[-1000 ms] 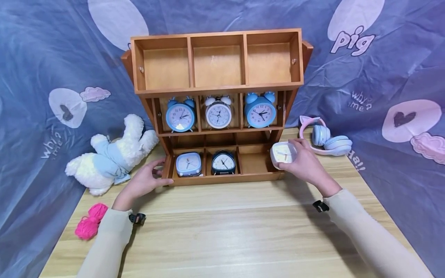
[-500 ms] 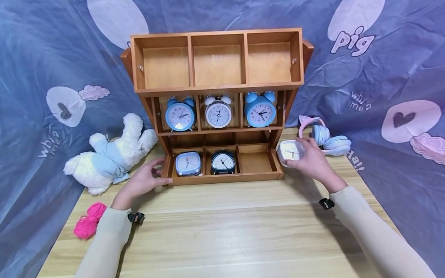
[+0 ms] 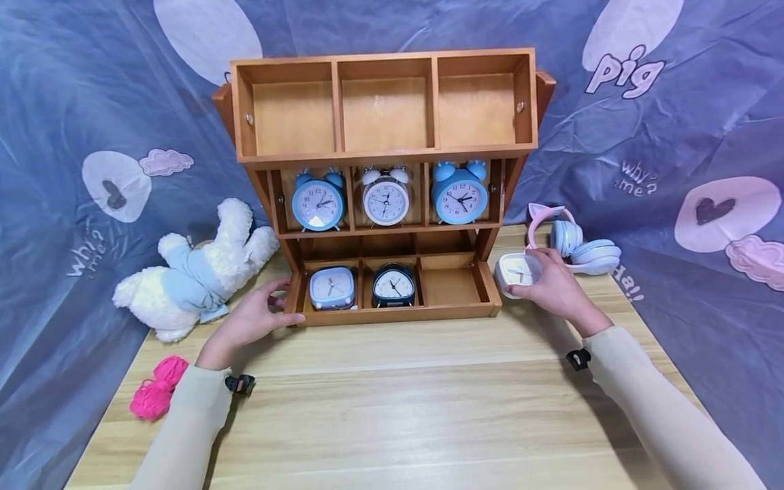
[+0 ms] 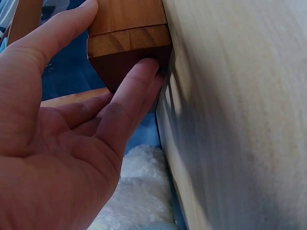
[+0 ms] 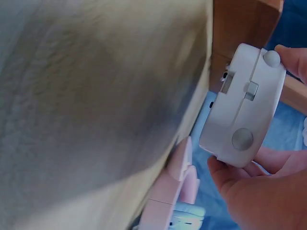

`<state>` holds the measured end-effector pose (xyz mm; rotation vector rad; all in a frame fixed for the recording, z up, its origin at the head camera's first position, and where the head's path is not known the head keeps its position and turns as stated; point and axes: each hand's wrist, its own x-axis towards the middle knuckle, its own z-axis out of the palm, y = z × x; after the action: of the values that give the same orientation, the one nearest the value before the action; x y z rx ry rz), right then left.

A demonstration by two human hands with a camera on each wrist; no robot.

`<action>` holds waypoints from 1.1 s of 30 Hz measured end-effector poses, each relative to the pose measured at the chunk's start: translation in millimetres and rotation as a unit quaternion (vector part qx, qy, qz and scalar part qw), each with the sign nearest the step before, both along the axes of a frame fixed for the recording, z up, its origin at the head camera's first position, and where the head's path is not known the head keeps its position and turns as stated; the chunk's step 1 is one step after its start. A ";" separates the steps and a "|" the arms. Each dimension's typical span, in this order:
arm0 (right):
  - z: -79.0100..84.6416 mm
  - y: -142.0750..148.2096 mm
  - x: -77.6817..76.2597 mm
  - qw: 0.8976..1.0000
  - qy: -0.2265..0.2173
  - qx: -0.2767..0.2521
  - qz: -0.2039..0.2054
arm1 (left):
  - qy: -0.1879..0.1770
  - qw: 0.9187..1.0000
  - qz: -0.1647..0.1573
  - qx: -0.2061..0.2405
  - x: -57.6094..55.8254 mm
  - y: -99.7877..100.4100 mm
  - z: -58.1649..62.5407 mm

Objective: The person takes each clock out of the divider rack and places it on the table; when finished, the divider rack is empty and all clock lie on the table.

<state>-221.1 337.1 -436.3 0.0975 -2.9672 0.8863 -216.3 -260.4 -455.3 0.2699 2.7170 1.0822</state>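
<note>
Clasping the bottom left corner of the wooden shelf rack [image 3: 453, 314], the person's left grip [image 3: 248, 321] is near a pale-blue alarm clock [image 3: 332, 288]; just past the rack's right end, the right grip [image 3: 560, 286] pinches a white alarm clock [image 3: 518, 271] near cat-ear headphones [image 3: 595, 257].

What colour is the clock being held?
The alarm clock is white; the head view shows it best.

Smooth wooden shelf [image 3: 386, 158]; clock [image 5: 240, 112] plastic, seemingly matt.
</note>
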 end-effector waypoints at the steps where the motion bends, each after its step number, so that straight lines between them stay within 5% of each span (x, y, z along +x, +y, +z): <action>1: -1.6 1.2 -0.7 1.000 -0.004 0.001 0.001 | -0.001 1.000 0.001 0.001 0.0 -0.1 -0.4; 33: -13.7 10.1 -10.5 0.999 -0.041 0.010 0.025 | -0.003 1.000 0.000 0.010 0.4 1.0 2.3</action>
<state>-231.6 347.2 -450.0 0.1397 -3.0631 0.8886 -215.9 -259.5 -453.0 0.2708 2.7031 1.1077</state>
